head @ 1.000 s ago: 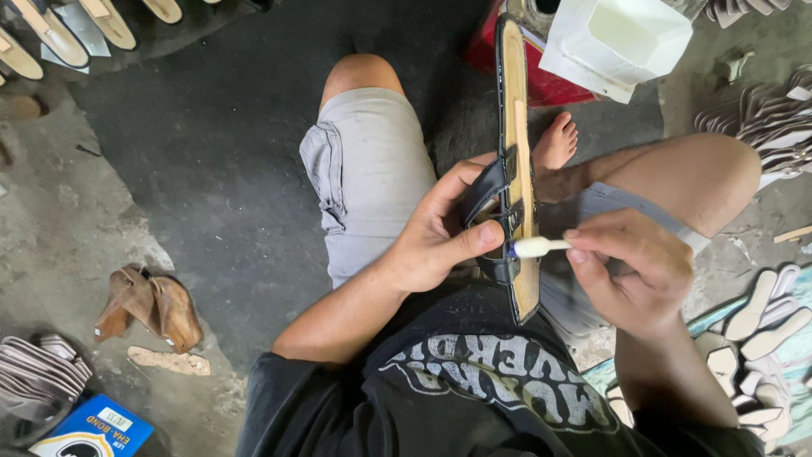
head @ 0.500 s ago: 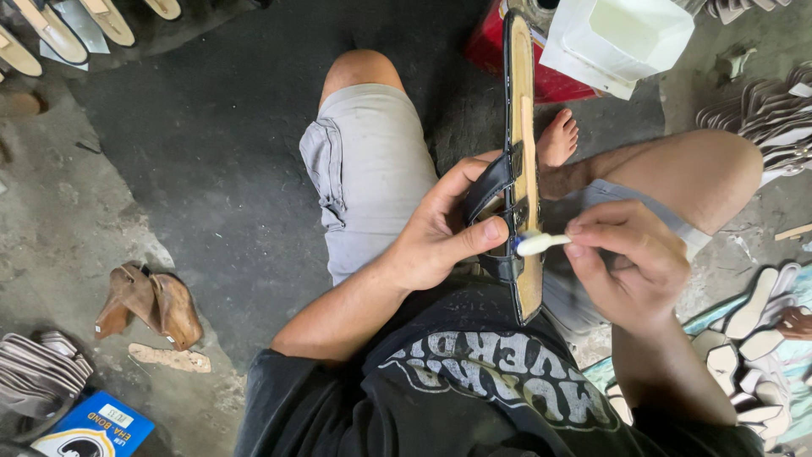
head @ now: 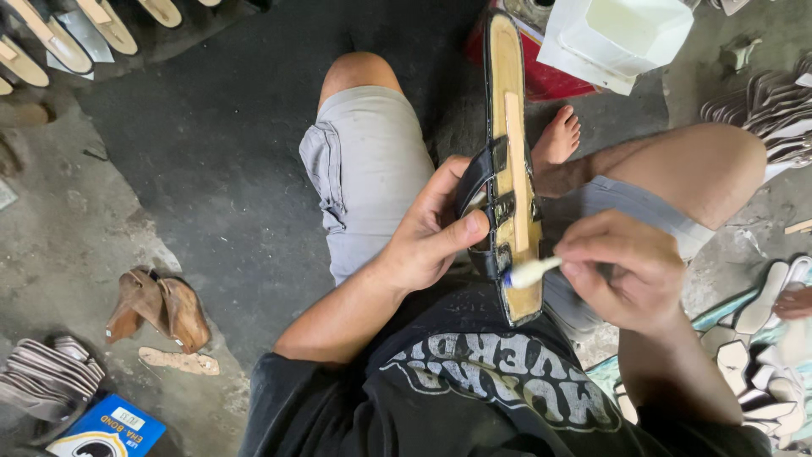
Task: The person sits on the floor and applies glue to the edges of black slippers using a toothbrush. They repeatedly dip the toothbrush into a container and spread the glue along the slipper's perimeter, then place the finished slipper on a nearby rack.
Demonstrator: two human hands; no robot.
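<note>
Sandal sole (head: 512,161), tan with black straps, held edge-up over lap at centre frame, long axis running 12 to 6 o'clock, toe end towards 12. Left hand (head: 431,233) clenched round strap section from 9 o'clock side, thumb pressed across sole edge. Right hand (head: 630,271) at 3 o'clock of sole, fingers pinched on white brush (head: 531,272); brush tip touching sole near heel end, at about 6 o'clock of strap. Step in hand, judged: spreading adhesive along inner face of sole, near strap anchor points. Next move, judged: calls for steady grip from left hand while brush travels along tan strip towards 12 o'clock, keeping coat off black straps. White container (head: 622,38) at 1 o'clock, beyond sole. Red box (head: 541,76) under it. Brown leather pieces (head: 161,309) on floor (head: 194,178) at 8 o'clock. Stacked soles (head: 51,381) at 8 o'clock corner, further soles at 3 to 4 o'clock.
</note>
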